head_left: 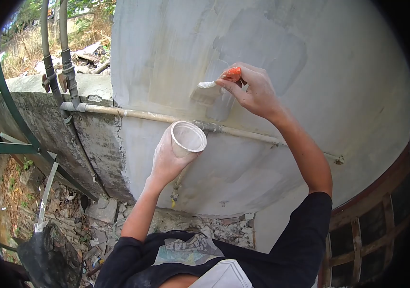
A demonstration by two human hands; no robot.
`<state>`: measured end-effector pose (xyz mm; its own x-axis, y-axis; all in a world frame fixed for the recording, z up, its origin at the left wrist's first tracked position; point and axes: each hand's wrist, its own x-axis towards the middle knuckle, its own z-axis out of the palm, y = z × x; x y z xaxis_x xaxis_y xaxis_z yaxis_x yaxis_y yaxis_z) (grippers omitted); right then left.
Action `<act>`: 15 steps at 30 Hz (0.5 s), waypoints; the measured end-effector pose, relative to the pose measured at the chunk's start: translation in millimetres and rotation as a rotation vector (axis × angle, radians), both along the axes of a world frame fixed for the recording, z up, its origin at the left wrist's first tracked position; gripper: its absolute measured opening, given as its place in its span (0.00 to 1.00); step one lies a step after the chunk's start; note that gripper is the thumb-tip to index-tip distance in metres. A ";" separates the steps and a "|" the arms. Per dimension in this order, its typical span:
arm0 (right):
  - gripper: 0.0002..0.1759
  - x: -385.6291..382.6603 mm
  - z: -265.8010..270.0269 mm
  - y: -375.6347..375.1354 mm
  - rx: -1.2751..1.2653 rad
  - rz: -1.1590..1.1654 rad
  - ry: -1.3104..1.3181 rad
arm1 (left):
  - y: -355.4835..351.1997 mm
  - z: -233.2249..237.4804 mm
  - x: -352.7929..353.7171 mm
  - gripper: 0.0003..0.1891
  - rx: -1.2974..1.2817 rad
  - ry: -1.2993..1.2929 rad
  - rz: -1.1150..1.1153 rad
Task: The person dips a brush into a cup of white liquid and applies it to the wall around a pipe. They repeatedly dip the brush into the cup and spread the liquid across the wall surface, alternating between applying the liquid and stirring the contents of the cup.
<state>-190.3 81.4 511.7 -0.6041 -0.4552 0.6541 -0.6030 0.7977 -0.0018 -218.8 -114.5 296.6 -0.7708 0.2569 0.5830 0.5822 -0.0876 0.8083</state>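
My left hand point(164, 162) is wrapped around a white plastic cup point(189, 137), its mouth tilted toward me and a whitish coating inside. My right hand point(257, 91) is closed on the orange-red handle of a wide, flat paintbrush point(206, 91), smeared with white. The brush's pale bristles point down and left against the grey wall point(176, 53), or very close to it. Damp-looking darker patches show on the wall around the brush. White powdery residue covers both hands.
A pale horizontal pipe point(154, 116) crosses the wall below the brush, joining upright pipes point(66, 53) at left. A small yellow-tipped tap point(174, 198) hangs below it. Green metal framing point(15, 115) stands at left. Rubble point(104, 211) covers the ground; a wooden lattice frame point(358, 240) is lower right.
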 end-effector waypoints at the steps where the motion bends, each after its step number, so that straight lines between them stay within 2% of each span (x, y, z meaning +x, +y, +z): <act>1: 0.12 -2.3 10.6 0.3 -0.003 0.000 -0.001 | -0.7 -0.7 -0.1 0.42 -0.001 0.019 0.011; 5: 0.11 6.8 66.9 -10.3 0.026 0.012 0.267 | -1.2 -1.3 -0.5 0.42 0.009 -0.002 -0.015; 6: 0.10 9.9 73.3 -12.8 0.041 0.023 0.368 | -1.5 -0.9 -0.1 0.42 0.009 0.002 -0.010; 9: 0.09 24.6 67.5 -20.1 0.056 0.049 0.386 | -2.5 -1.8 0.1 0.42 0.012 0.006 -0.009; 10: 0.09 29.1 60.1 -21.4 0.061 0.049 0.385 | -2.7 -2.7 0.4 0.42 0.016 0.005 -0.011; 12: 0.08 34.7 35.5 -18.6 -0.039 0.063 0.192 | -3.7 -2.4 2.1 0.42 0.010 0.005 -0.002; 13: 0.08 35.8 23.0 -15.8 -0.034 0.065 0.192 | -4.6 -2.2 2.6 0.42 -0.002 0.006 0.007; 15: 0.09 34.6 0.3 -5.2 0.011 0.012 0.031 | -4.5 -3.1 1.7 0.42 0.002 0.000 -0.003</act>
<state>-155.7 76.2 512.0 -0.5782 -0.4696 0.6672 -0.6121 0.7904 0.0259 -217.1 -119.0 293.5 -0.7702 0.2580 0.5833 0.5816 -0.0914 0.8083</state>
